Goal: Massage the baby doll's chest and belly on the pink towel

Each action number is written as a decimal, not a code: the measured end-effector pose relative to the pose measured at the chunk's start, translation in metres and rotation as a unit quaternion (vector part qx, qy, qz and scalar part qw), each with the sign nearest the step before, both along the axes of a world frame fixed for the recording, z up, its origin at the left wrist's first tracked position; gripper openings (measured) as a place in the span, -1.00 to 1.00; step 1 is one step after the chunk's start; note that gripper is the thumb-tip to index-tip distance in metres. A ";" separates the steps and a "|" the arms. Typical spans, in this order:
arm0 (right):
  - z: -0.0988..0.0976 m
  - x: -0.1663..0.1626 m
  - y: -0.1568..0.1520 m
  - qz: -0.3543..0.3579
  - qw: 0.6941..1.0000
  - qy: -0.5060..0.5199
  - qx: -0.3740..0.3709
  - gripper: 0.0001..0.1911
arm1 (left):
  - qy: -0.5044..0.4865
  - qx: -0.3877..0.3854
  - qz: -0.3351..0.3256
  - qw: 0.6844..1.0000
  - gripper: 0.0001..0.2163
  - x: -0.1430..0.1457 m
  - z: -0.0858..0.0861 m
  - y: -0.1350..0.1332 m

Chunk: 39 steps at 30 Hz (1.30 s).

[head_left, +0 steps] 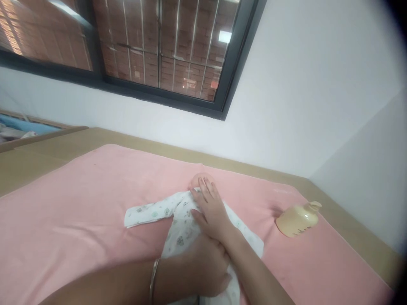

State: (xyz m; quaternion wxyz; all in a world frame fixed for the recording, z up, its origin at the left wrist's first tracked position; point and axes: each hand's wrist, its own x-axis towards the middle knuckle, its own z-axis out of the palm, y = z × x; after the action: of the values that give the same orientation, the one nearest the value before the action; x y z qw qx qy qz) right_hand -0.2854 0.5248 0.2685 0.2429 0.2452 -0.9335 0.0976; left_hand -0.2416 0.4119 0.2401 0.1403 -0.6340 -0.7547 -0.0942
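Note:
A small white long-sleeved baby garment [181,220] with a scattered print lies on a pink sheet, one sleeve stretched out to the left. At its collar shows a round, skin-coloured, head-like shape [202,176], as of a doll, mostly covered. My right hand [211,207] rests over the collar and the lower part of that shape, fingers stretched out and apart. Lower down, my left hand [206,267], with a bangle on its wrist, lies on the garment's front beside my right wrist. Its fingers are curled in, and what they hold is hidden.
A pale yellow bottle [297,220] lies tilted on the pink sheet [79,203] to the right. Beyond the sheet run a tan mattress edge [152,146] and a white wall with a dark-framed, barred window [165,46]. Blue fabric [25,125] shows at far left.

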 end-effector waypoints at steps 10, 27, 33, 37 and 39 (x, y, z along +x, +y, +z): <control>-0.002 0.002 -0.001 -0.008 0.999 -0.032 0.013 -0.43 | 0.022 0.017 0.002 1.000 -0.68 0.002 -0.004 0.001; -0.005 0.002 -0.001 -0.009 0.996 -0.083 -0.006 -0.47 | 0.023 0.046 -0.003 0.999 -0.72 0.002 -0.001 0.000; -0.006 0.002 0.000 -0.038 0.998 -0.056 -0.019 -0.36 | 0.017 0.050 -0.007 0.999 -0.73 0.002 -0.007 0.002; -0.005 0.002 0.000 -0.027 0.996 -0.085 -0.009 -0.43 | 0.022 0.062 -0.014 0.998 -0.76 0.001 -0.008 0.002; -0.005 0.002 0.000 -0.049 0.996 -0.068 -0.017 -0.36 | 0.015 0.058 -0.007 0.998 -0.77 0.002 -0.006 0.002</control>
State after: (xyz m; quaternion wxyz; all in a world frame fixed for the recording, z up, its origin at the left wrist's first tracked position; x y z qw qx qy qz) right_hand -0.2832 0.5251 0.2639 0.1872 0.1882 -0.9569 0.1179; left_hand -0.2401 0.4140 0.2345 0.1870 -0.6317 -0.7411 -0.1294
